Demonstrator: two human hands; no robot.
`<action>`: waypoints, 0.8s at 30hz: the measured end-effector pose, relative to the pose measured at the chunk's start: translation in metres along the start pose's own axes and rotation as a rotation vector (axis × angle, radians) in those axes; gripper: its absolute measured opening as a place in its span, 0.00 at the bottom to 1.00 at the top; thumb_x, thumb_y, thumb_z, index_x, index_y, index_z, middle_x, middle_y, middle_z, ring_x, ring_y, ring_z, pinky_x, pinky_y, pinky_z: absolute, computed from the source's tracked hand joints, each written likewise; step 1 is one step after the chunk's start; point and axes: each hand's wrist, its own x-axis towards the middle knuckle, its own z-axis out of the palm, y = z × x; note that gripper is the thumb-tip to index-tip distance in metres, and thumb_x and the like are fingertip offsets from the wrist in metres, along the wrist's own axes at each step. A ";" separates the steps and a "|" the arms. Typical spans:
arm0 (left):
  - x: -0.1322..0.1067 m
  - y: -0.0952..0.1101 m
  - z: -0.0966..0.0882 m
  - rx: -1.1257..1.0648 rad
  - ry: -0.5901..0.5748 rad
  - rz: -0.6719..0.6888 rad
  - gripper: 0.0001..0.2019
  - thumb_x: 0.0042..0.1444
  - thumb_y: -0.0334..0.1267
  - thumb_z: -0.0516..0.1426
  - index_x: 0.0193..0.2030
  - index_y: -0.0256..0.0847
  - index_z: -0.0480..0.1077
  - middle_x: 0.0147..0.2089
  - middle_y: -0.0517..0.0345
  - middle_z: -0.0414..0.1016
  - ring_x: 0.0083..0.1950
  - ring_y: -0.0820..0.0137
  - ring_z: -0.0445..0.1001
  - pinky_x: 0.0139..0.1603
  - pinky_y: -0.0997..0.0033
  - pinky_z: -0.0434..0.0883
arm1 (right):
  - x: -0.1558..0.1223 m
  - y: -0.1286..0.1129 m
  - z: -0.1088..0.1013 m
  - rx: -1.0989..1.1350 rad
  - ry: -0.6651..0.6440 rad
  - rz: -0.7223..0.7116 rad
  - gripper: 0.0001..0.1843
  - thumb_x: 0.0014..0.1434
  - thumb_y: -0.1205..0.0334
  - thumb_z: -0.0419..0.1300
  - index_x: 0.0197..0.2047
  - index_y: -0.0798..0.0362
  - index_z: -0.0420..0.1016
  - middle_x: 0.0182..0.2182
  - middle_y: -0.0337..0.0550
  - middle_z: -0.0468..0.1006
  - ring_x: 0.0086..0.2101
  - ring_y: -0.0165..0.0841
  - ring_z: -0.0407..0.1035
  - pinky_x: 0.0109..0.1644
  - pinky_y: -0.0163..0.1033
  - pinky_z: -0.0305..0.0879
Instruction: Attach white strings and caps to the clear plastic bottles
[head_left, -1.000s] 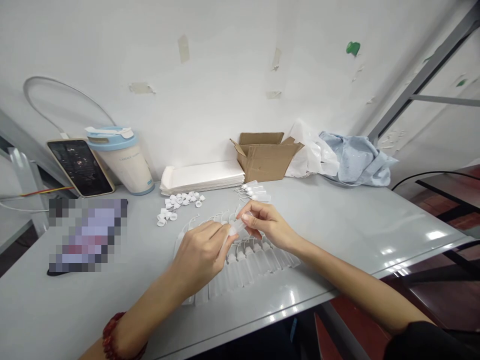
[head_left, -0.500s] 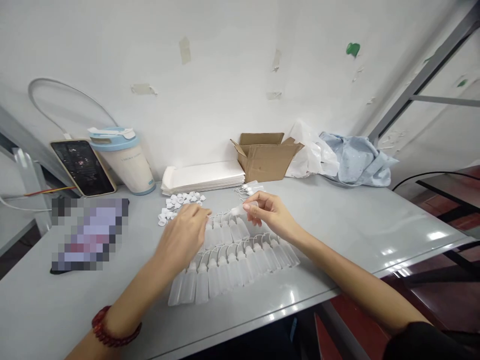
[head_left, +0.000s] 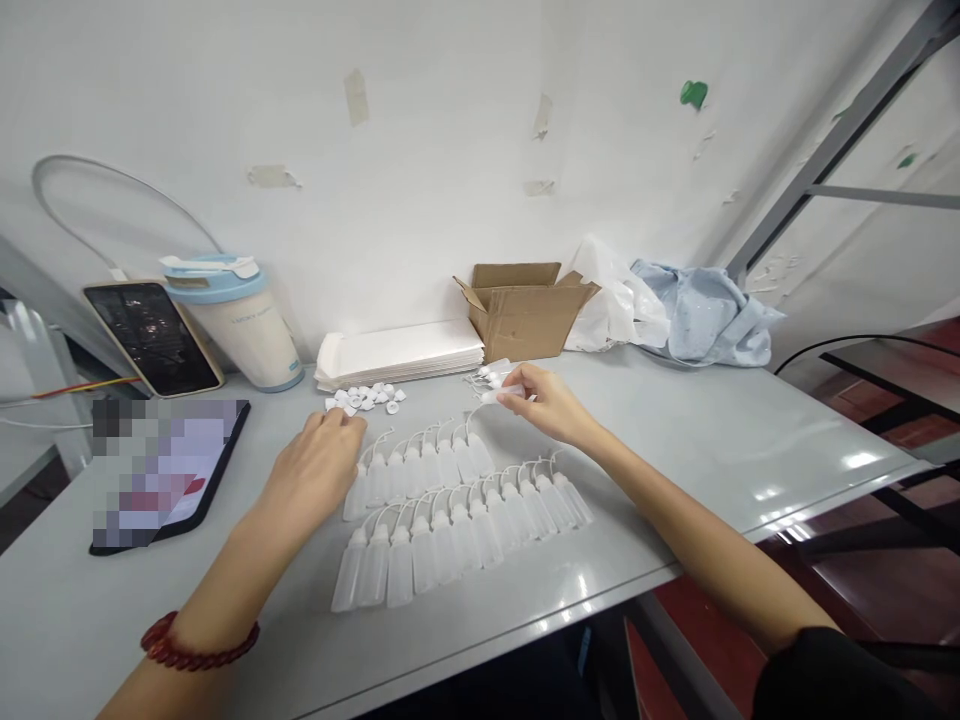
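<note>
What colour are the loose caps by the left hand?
White; the loose caps show best in the head view.

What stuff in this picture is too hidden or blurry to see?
All in the head view:
1. The flat thing beside the left hand: pixelated, unreadable.
2. Inside the cardboard box: hidden by its front wall.
3. Under the left fingers, by the white caps: covered, so whether they hold one cannot be told.
4. The small bottle pinched by the right hand: its tip too small.
</note>
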 end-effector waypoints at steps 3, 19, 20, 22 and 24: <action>0.002 -0.003 0.004 -0.039 0.001 -0.006 0.18 0.47 0.18 0.48 0.40 0.36 0.71 0.42 0.42 0.71 0.44 0.52 0.69 0.34 0.62 0.66 | 0.005 0.008 -0.003 -0.132 -0.027 -0.007 0.09 0.55 0.58 0.57 0.36 0.56 0.68 0.28 0.40 0.72 0.27 0.30 0.63 0.32 0.35 0.56; 0.004 -0.001 0.005 -0.049 -0.028 0.018 0.16 0.45 0.17 0.47 0.34 0.37 0.69 0.40 0.45 0.70 0.41 0.58 0.72 0.34 0.66 0.65 | 0.010 0.018 -0.019 -0.513 -0.104 0.136 0.08 0.57 0.65 0.58 0.41 0.57 0.70 0.38 0.52 0.76 0.37 0.38 0.69 0.33 0.35 0.54; 0.004 -0.002 0.006 -0.053 -0.032 0.013 0.17 0.45 0.17 0.47 0.35 0.37 0.69 0.40 0.45 0.70 0.41 0.59 0.72 0.34 0.66 0.65 | 0.010 0.017 -0.019 -0.521 -0.103 0.137 0.08 0.56 0.65 0.58 0.41 0.57 0.70 0.39 0.53 0.76 0.38 0.38 0.69 0.34 0.35 0.55; 0.006 -0.003 0.008 -0.048 -0.050 0.009 0.17 0.45 0.17 0.47 0.36 0.37 0.70 0.40 0.46 0.70 0.41 0.60 0.73 0.34 0.67 0.65 | 0.009 0.014 -0.018 -0.535 -0.099 0.138 0.08 0.56 0.67 0.59 0.41 0.57 0.70 0.41 0.53 0.76 0.39 0.39 0.69 0.35 0.36 0.55; 0.007 -0.004 0.010 -0.034 -0.068 0.012 0.17 0.46 0.17 0.46 0.36 0.36 0.69 0.39 0.46 0.70 0.40 0.60 0.73 0.34 0.67 0.64 | 0.008 0.012 -0.019 -0.546 -0.088 0.135 0.08 0.55 0.68 0.59 0.41 0.57 0.70 0.42 0.53 0.75 0.39 0.39 0.69 0.35 0.36 0.56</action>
